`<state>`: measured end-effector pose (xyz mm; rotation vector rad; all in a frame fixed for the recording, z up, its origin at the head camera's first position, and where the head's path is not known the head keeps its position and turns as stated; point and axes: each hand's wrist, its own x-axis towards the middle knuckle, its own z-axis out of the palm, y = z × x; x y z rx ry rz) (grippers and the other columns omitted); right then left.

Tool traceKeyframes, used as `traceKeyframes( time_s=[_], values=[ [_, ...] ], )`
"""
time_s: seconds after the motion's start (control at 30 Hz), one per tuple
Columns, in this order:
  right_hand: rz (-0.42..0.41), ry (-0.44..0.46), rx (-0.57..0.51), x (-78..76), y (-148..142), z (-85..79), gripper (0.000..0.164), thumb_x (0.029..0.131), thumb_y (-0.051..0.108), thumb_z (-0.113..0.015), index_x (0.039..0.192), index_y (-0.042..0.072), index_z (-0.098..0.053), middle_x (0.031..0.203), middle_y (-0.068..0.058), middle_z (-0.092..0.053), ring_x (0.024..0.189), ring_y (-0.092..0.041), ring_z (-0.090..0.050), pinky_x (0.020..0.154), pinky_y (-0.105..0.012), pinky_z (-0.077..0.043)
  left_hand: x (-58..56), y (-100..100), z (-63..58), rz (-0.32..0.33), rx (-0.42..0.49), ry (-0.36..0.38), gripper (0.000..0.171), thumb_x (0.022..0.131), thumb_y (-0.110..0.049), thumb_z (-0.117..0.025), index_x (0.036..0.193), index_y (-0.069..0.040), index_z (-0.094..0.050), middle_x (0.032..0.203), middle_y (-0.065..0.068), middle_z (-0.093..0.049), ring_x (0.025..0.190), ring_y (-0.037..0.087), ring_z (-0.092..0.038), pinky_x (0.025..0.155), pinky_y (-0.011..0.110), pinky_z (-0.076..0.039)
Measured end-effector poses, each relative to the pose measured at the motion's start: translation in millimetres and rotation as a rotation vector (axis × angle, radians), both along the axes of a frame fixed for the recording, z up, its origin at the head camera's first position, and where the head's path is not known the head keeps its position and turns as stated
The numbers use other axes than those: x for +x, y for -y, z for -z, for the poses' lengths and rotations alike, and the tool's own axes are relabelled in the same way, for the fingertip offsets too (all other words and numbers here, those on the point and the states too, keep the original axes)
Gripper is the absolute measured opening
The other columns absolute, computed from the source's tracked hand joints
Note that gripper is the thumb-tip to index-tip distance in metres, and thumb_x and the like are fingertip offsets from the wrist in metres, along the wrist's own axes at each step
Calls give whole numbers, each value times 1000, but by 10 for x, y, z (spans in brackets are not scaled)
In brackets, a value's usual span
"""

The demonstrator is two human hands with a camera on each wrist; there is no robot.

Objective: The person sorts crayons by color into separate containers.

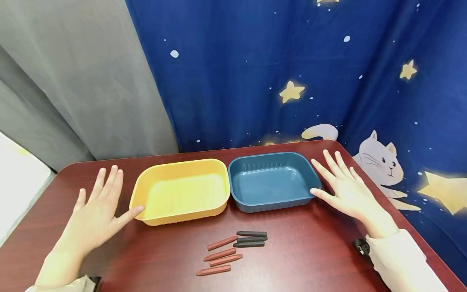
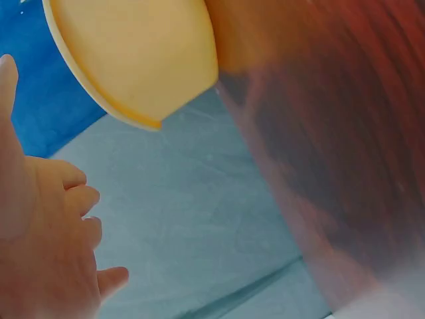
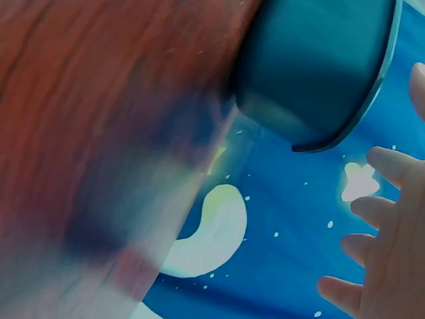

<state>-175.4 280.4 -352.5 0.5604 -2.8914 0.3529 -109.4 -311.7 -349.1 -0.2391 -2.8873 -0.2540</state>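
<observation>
My left hand [image 1: 95, 217] is spread with straight fingers beside the yellow tray [image 1: 182, 217], its thumb tip overlapping the near left corner in the head view. On the other side, my right hand [image 1: 346, 190] has its fingers fanned out, the thumb at the right end of the blue tray [image 1: 275, 205]. Neither hand grips anything. Both trays stand side by side with nothing in them. In front of them lie several red crayons [image 1: 220, 254] in a loose group. Three black crayons [image 1: 249, 244] lie close together just right of the red ones.
The dark red wooden table [image 1: 157, 259] has rounded far corners. Behind it hang a grey curtain [image 1: 91, 81] and a blue curtain [image 1: 226, 73] printed with stars and a white cat. A white surface [image 1: 18, 186] shows at the far left.
</observation>
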Motion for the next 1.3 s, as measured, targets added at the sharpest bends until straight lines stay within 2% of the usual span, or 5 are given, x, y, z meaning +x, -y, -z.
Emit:
traceKeyframes(
  time_s=[0.13, 0.43, 0.67, 0.83, 1.3],
  values=[
    [-15, 5, -17, 11, 74, -46, 81, 94, 56, -58, 160, 31, -18, 169, -2, -2, 156, -30, 7, 115, -71, -15, -88, -89, -53, 9, 34, 39, 104, 92, -64, -56, 161, -14, 4, 168, 1, 10, 155, 23, 18, 112, 76, 0],
    [-98, 17, -62, 36, 243, -74, 74, 92, 52, -64, 155, 28, -35, 168, -2, -15, 156, -32, -5, 112, -70, -24, -181, -246, -18, 22, 71, 164, 105, 93, -67, -51, 160, -6, 4, 168, 16, 5, 155, 35, 12, 107, 79, -14],
    [-173, -8, -43, 15, 449, -77, 73, 91, 51, -66, 154, 26, -38, 165, -9, -25, 154, -36, -14, 112, -65, -31, -208, -256, 2, 21, 48, 174, 107, 92, -68, -51, 159, -4, 2, 167, 21, 1, 155, 37, 7, 108, 77, -15],
    [-226, -27, -37, 12, 605, -93, 73, 92, 49, -66, 154, 25, -38, 165, -7, -27, 152, -38, -21, 113, -62, -33, -226, -265, 9, 38, 51, 190, 108, 92, -69, -50, 159, -2, 2, 166, 22, 2, 155, 37, 6, 109, 76, -16],
    [-356, -18, -60, 87, 1016, -145, 70, 92, 52, -64, 153, 31, -39, 161, -1, -35, 151, -31, -29, 116, -57, -33, -241, -332, 50, 75, 65, 235, 109, 92, -69, -50, 158, 1, 2, 167, 20, 1, 155, 37, 1, 109, 76, -18]
  ],
)
